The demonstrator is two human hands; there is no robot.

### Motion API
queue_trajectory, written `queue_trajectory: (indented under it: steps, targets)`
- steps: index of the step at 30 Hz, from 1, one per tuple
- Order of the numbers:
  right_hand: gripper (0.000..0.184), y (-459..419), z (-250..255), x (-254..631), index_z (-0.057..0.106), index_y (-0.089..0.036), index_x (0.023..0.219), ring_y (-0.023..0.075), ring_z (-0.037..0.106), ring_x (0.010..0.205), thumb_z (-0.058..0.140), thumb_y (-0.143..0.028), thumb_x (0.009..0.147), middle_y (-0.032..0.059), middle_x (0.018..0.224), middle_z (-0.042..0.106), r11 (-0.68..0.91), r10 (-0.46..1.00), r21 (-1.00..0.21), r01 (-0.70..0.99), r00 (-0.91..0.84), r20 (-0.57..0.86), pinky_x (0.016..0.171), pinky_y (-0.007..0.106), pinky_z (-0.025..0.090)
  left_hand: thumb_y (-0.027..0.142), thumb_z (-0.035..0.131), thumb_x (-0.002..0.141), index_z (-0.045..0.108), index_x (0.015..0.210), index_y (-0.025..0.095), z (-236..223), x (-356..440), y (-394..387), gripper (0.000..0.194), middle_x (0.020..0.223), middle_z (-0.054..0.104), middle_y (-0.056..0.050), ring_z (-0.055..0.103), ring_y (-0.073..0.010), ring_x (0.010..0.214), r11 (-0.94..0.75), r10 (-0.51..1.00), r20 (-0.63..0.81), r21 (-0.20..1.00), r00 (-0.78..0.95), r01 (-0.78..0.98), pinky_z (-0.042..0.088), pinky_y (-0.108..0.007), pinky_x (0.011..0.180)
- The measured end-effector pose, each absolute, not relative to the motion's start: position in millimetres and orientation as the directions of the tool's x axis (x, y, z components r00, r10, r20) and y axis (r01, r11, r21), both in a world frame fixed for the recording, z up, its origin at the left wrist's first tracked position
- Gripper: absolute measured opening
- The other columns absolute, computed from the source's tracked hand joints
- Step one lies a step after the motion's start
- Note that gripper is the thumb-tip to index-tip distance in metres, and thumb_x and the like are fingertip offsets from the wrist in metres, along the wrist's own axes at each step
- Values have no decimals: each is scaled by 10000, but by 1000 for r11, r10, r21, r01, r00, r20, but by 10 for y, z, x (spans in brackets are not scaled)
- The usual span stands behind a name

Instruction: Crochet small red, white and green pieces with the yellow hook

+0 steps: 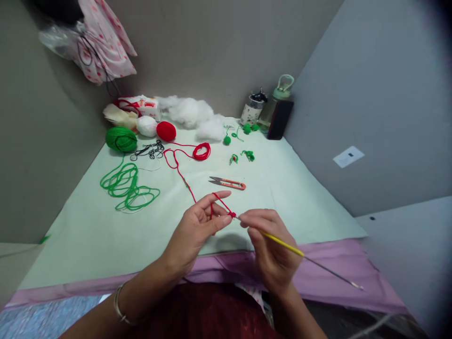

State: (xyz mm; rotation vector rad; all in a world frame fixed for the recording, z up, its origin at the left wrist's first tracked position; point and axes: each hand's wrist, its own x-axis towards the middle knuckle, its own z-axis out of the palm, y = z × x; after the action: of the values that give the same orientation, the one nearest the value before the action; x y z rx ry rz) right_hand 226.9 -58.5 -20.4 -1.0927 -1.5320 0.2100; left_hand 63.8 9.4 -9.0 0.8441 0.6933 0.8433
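Observation:
Between the thumb and fingers of my left hand [205,219] is a small piece of red crochet [232,214]. Red yarn [222,202] runs from it over my raised left index finger and back across the table to a red ball [165,131]. My right hand [273,245] grips a crochet hook [284,243] by its yellow handle. The hook's near tip meets the red crochet; its other metal end points down to the right. Just beyond my hands lie orange-handled thread snips [228,183].
Green yarn [129,188] sprawls at left below a green ball [121,139]. White stuffing [190,113], a tissue pack [141,107] and a white ball [147,126] sit at the back. Small green crochet pieces [248,155], a phone [280,120], a bottle [270,110] and a patterned cup [252,111] stand right.

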Motion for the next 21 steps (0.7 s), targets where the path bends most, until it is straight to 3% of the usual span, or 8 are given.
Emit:
queue_trajectory:
  steps: [4, 9, 12, 16, 21]
  targets:
    - [246, -556, -232, 2249, 793, -256, 1112, 174, 687, 843, 606, -119, 1027, 38, 935, 734, 517, 744, -780, 352, 265, 613, 725, 317, 571, 314, 885, 859, 759, 1291, 253, -78, 615, 86, 455, 826, 634, 43, 481, -87, 728, 377, 855, -185, 864, 485, -335, 355, -225, 673]
    - [214, -492, -276, 2243, 803, -270, 1039, 136, 673, 725, 603, -193, 1052, 18, 936, 720, 483, 803, -875, 31, 383, 457, 700, 306, 551, 317, 885, 853, 778, 1264, 267, -53, 623, 64, 428, 807, 604, 44, 453, -86, 692, 389, 847, -187, 856, 498, -341, 340, -221, 626]
    - [201, -472, -304, 2224, 806, -276, 1047, 135, 675, 753, 618, -205, 1049, 16, 951, 726, 476, 818, -879, 4, 364, 445, 727, 302, 553, 304, 897, 835, 797, 1227, 263, -57, 651, 42, 407, 816, 602, 37, 455, -81, 685, 405, 841, -193, 844, 505, -351, 336, -213, 609]
    - [181, -441, -335, 2177, 821, -279, 1025, 188, 705, 954, 648, -225, 1034, 46, 1007, 778, 472, 830, -880, 57, 308, 465, 785, 312, 571, 282, 896, 827, 795, 1229, 248, -77, 674, 18, 416, 811, 642, 24, 436, -76, 647, 433, 820, -199, 830, 537, -352, 322, -212, 583]
    - [166, -401, -316, 2191, 816, -288, 1039, 132, 659, 714, 650, -290, 1040, 31, 975, 809, 429, 876, -897, -109, 292, 384, 628, 261, 543, 275, 898, 826, 759, 1300, 244, -67, 652, 36, 495, 807, 638, 29, 445, -79, 643, 427, 825, -193, 828, 530, -363, 323, -217, 572]
